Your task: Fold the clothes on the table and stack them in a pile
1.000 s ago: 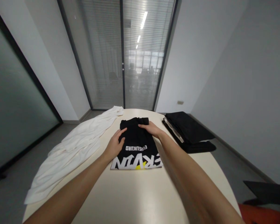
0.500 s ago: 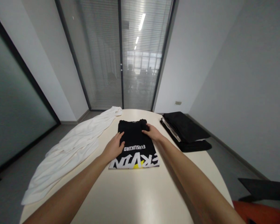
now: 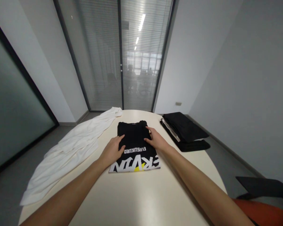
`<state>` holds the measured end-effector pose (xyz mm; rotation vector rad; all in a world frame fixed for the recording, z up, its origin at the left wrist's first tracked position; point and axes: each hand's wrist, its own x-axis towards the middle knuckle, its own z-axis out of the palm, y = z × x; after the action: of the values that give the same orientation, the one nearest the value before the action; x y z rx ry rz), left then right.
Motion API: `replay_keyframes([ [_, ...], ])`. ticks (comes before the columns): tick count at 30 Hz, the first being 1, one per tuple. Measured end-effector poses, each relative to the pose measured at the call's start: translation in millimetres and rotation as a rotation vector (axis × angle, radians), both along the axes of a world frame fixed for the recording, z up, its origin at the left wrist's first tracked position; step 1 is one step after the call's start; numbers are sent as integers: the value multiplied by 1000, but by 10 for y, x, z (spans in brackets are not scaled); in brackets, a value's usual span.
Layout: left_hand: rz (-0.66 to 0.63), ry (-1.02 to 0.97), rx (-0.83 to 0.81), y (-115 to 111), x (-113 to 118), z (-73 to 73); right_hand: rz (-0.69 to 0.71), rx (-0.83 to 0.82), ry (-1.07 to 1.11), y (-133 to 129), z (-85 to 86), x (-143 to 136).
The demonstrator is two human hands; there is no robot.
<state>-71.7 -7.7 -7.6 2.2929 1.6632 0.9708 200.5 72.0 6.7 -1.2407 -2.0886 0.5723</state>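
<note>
A folded black T-shirt [image 3: 134, 135] lies flat in the middle of the table, with white lettering and a yellow patch towards its near edge; the print reads upside down from here. At its left side my left hand [image 3: 112, 152] rests with thumb and forefinger spread on the cloth. Over the right edge lies my right hand [image 3: 157, 140], its thumb and forefinger also apart on the fabric. The other fingers of both hands are mostly hidden.
A long white garment [image 3: 73, 147] stretches along the left edge of the table [image 3: 122, 197]. Folded dark clothes [image 3: 182, 127], with a pale layer between, are stacked at the right. An orange and black chair [image 3: 259, 210] stands at lower right, and glass panels are behind.
My right hand has slid slightly towards me along the shirt's right edge, its fingers more spread. My left hand stays nearly in place. The view has shifted a little.
</note>
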Motion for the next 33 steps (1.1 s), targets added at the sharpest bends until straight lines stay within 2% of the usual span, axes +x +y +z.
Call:
replay_keyframes([
  [3,23,70,16,-69,-20,88,51,6,-113,-245,80,65],
  [6,119,127,-55,-182,-33,198,90,62,-180,-541,261,129],
  [8,175,155,-152,-256,-49,271,246,100,-228,-728,417,151],
  [10,189,172,-267,-310,-78,341,461,35,-269,-872,553,144],
  [13,125,137,-414,-347,-143,426,568,19,-359,-991,651,96],
  [17,8,-29,-549,-361,-242,480,528,55,-434,-1022,629,44],
  [23,-150,-173,-805,-411,-307,555,557,-15,-438,-1034,645,29],
  [25,-204,-219,-936,-460,-305,622,589,-102,-427,-1066,660,22],
  [30,-396,-180,-1359,-611,-296,831,758,-492,-399,-1226,660,-24],
  [32,-417,-129,-1383,-610,-295,867,799,-550,-393,-1275,675,-41],
  [33,-401,-116,-1315,-585,-293,862,806,-555,-383,-1281,688,-43],
])
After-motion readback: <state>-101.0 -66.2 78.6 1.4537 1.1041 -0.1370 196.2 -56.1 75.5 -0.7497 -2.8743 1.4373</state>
